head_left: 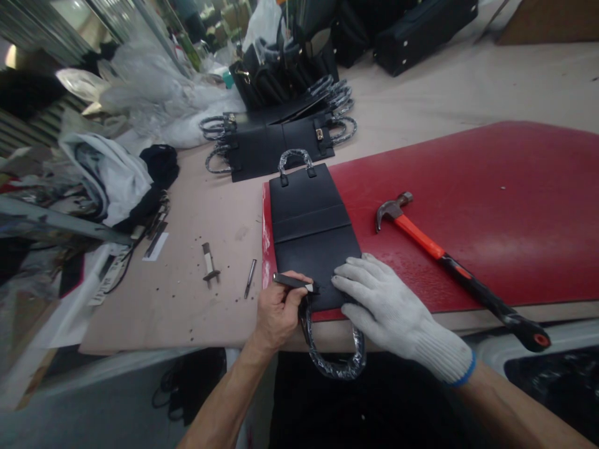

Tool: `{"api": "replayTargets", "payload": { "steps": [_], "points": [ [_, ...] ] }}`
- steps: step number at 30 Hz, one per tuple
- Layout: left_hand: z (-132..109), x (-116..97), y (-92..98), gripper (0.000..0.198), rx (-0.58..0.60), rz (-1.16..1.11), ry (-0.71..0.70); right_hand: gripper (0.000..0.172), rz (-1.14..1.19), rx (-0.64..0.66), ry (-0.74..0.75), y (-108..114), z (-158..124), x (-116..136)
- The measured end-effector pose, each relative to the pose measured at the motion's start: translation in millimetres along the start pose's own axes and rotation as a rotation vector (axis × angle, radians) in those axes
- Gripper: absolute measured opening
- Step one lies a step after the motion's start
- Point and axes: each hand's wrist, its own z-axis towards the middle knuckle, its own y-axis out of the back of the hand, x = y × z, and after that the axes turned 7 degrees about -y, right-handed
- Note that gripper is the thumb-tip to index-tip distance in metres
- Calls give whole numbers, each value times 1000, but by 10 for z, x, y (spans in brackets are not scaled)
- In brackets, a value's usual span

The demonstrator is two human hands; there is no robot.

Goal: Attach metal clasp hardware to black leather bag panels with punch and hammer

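A black leather bag panel (309, 218) lies on a red mat (468, 206), with a plastic-wrapped handle (334, 374) at its near end and another at its far end. My bare left hand (281, 312) is closed around a dark metal punch (290, 282), whose tip is at the panel's near left part. My right hand (384, 302), in a white knit glove, lies with outstretched fingers on the panel's near right edge. A claw hammer (421, 240) with an orange and black handle rests on the mat to the right.
On the table left of the mat lie a small thin punch (250, 279) and a two-pronged tool (209, 265). Several black panels with wrapped handles (281, 140) are stacked behind. Finished-looking black bags (425, 34) stand farther back. Plastic bags and cloth (107, 174) crowd the left.
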Motion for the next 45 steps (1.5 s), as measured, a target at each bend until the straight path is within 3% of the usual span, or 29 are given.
{"api": "replayTargets", "payload": {
  "steps": [4,8,12,14,17,19,23,30,36,41,45],
  "points": [
    [34,-42,-3,16,34,111,-132,39,9,-15,3,-5,10,-12],
    [54,-49,15,18,41,125,-167,39,125,-60,-35,17,-22,-25],
    [66,-54,28,17,42,116,-134,33,332,-219,-244,140,-150,-6],
    [68,-58,23,16,39,108,-117,30,251,-296,-367,247,-230,-33],
    [60,-53,2,15,34,105,-121,33,-47,-377,-518,438,-330,-186],
    [50,-41,-17,15,34,122,-143,40,-230,-326,-637,560,-372,-334],
    [34,-21,-51,14,42,190,-203,49,-509,-55,-785,724,-392,-524],
    [28,-23,-75,12,23,196,-213,46,-620,181,-874,767,-246,-400],
    [42,7,-54,14,44,181,-217,43,-663,234,-823,757,-177,-423],
    [30,24,-52,14,23,154,-231,44,-625,251,-863,773,-163,-423],
    [76,2,-14,15,39,66,-194,46,-633,139,-793,692,-200,-357]
  ]
}}
